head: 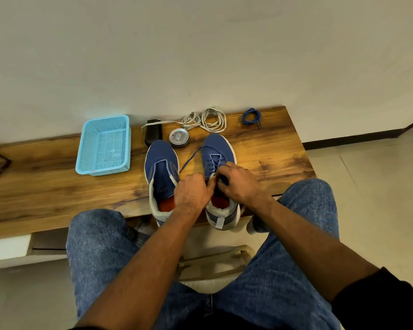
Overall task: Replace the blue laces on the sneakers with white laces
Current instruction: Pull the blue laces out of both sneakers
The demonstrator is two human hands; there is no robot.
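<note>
Two blue sneakers stood side by side at the near edge of the wooden desk (57, 182), toes pointing toward the wall. The left sneaker (161, 167) had no lace in its eyelets. The right sneaker (218, 151) was still threaded with a blue lace (190, 160), one loose end trailing across the desk between the two shoes. Both hands met over the right sneaker's tongue: the left hand (192, 192) had its fingers curled in at the upper eyelets, and the right hand (240, 183) was likewise curled there, each apparently pinching the lace (the fingertips themselves were hidden). Behind the shoes, against the wall, lay a tangle of white laces (204, 120), with a coiled blue lace (251, 116) well apart to the right. A round tin (179, 137) and a dark brush (153, 132) sat just behind the left sneaker, and a light blue basket (105, 145) stood to their left.
</note>
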